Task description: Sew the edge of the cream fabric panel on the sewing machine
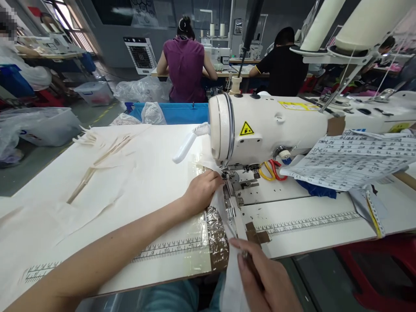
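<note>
My left hand [204,189] is closed, fingers bent on the white fabric strip [234,284] beside the presser foot [225,173] of a white sewing machine [263,125]. From there the strip runs toward me and hangs over the table's front edge. Low on the right, my right hand [264,275] is closed around a slim, pointed metal tool [232,230], which has a round pivot-like spot near the fingers. Its tip lies against the strip; the rest is hidden in the palm. Metal guide parts [231,211] stand just right of the strip.
Yellow-and-red-handled scissors [273,170] lie under the machine arm. Handwritten paper [354,158] hangs over the right side, near a tape measure [373,212]. Printed rulers [302,223] run along the table [156,173]. Thread cones [364,26] stand above. Two people sit ahead, backs turned.
</note>
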{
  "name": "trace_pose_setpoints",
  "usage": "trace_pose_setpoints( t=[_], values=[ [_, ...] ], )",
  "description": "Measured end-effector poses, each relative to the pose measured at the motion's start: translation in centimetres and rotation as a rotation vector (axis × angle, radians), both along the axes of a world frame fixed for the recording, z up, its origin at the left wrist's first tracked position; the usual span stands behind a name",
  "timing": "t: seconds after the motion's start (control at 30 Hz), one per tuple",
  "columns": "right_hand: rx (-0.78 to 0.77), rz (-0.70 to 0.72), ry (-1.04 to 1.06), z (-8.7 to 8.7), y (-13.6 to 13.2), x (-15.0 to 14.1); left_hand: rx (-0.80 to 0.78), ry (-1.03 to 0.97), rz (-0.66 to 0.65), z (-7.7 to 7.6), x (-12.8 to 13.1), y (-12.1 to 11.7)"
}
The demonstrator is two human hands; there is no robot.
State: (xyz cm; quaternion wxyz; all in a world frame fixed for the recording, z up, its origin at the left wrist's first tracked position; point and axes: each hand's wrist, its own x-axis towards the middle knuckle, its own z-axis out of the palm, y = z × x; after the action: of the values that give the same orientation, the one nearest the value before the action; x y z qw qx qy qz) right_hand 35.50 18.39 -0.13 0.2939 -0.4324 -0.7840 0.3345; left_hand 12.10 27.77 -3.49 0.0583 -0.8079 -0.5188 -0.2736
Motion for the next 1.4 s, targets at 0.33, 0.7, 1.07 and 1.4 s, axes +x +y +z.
trace_pose_setpoints(
  t=[0.33,0.7,1.07,1.4],
  values=[
    [0.337,-0.123,-0.128,-3.1,5.5,-2.0,-0.057,-0.283,-0.148,-0.3,-1.5,0.7],
    [0.555,-0.144,-0.165,-3.8,7.1,-3.9,-0.036,-0.286,-0.147,-0.2,-1.4,0.8],
    [0.565,-0.159,-0.194,-3.7,7.1,-3.9,-0.016,-0.274,-0.159,-0.1,-1.4,1.0],
    [0.577,-0.164,-0.232,-3.7,7.3,-4.1,-0.059,-0.276,-0.137,-0.2,-1.5,1.1]
  ],
)
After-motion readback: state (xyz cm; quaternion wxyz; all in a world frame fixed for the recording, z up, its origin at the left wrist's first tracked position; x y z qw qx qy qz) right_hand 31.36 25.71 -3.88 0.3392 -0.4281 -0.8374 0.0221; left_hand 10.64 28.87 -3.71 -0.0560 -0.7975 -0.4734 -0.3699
